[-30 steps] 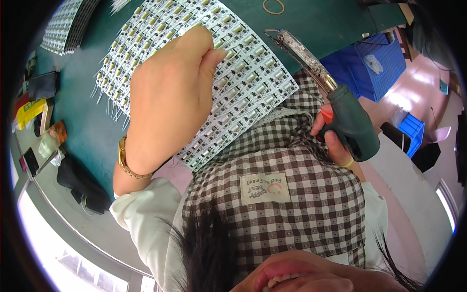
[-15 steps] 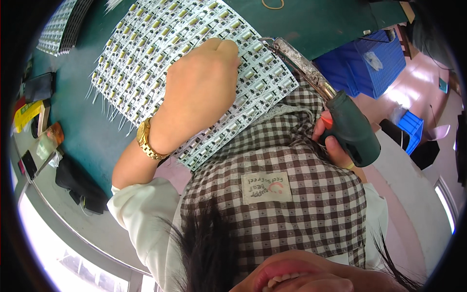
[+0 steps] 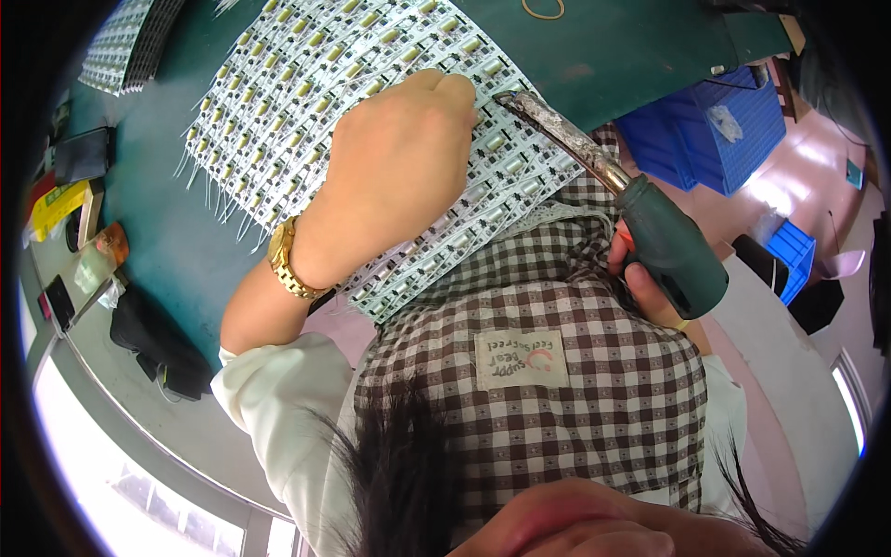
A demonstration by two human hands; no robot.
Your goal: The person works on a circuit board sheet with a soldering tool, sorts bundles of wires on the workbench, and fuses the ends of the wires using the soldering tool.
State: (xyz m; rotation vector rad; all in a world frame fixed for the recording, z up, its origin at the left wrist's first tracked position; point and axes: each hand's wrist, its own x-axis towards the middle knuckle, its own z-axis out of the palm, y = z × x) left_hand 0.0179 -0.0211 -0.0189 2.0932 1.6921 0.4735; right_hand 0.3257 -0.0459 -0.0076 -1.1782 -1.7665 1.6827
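A large panel of white circuit boards (image 3: pixel 278 121), set with rows of small yellowish parts and thin wires along its left side, lies at the table's near edge. Over it rests my left hand (image 3: pixel 404 153), wearing a gold watch; its fingers are closed, and what they pinch is hidden beneath the hand. My right hand (image 3: pixel 645 283) is wrapped round the dark green handle of a soldering iron (image 3: pixel 673 246) with a red trigger. The iron's worn metal barrel slants up to the left, and its tip is over the panel's right part, close to my left fingers.
The green table (image 3: pixel 158 223) spreads left and beyond the panel. A stack of similar panels (image 3: pixel 130 46) stands far left, and a rubber band (image 3: pixel 543 9) lies at the far side. Blue crates (image 3: pixel 705 130) are on the right. A black bag (image 3: pixel 153 343) sits at left.
The iron's tip has come in from the panel's right edge to a spot over the boards, nearer my left fingers. The whole view has shifted slightly.
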